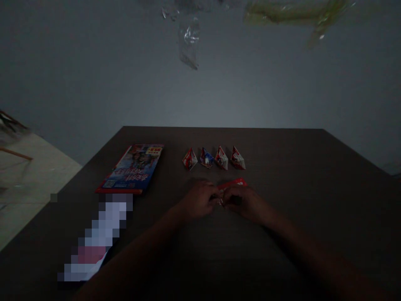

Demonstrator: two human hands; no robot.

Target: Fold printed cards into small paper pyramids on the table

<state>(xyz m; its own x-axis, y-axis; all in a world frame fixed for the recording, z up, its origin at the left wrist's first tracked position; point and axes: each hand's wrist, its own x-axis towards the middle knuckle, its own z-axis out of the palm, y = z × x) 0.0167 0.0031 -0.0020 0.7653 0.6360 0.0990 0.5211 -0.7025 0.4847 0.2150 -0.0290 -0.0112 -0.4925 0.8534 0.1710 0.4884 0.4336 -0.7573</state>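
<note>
Paper (235,183) — looks light, soft, easily creased | best held by edges | my left hand (200,200), right hand (246,201) — fingers pinching it

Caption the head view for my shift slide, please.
Both hands on a red printed paper, below a row of four small folded paper shapes on a dark table.

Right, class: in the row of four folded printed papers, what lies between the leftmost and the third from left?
A blue-patterned folded paper; the head view shows it.
</note>
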